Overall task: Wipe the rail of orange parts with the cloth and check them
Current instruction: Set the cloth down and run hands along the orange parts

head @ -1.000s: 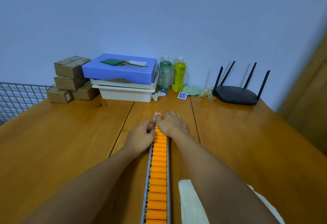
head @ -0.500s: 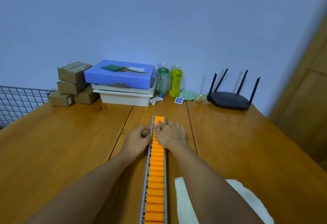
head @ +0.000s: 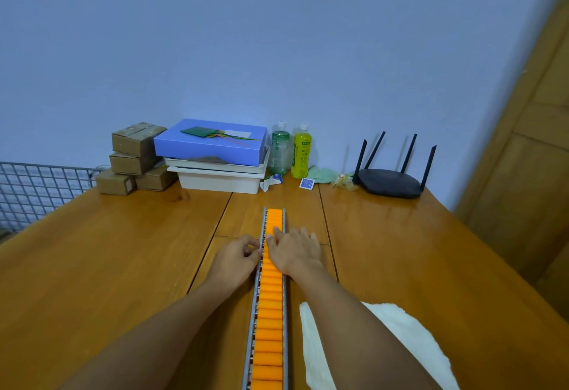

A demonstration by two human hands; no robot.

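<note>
Step in hand: checking by touch, it seems; both hands work near the far end of the long grey metal rail [head: 262,282], which runs straight away from the person across the glossy wooden table [head: 123,266].
Rail contents: a single-file row of smooth, rounded orange plastic parts [head: 270,312] seated between the rail's two thin metal sides.
Right hand [head: 294,254]: laid palm-down on the orange parts, fingers spread and flat, gripping nothing.
Left hand [head: 235,258]: just left of the rail, fingers curled with thumb and fingertips pinched at the rail's edge; whether they truly clamp it I cannot tell.
Cloth: a soft, nubbly white towel cloth [head: 409,346] lies crumpled just right of the rail's near stretch, partly under the right forearm, untouched by either hand.
Next move: probably the right hand must leave the parts, reach back beside the rail and gather the cloth before wiping.
</note>
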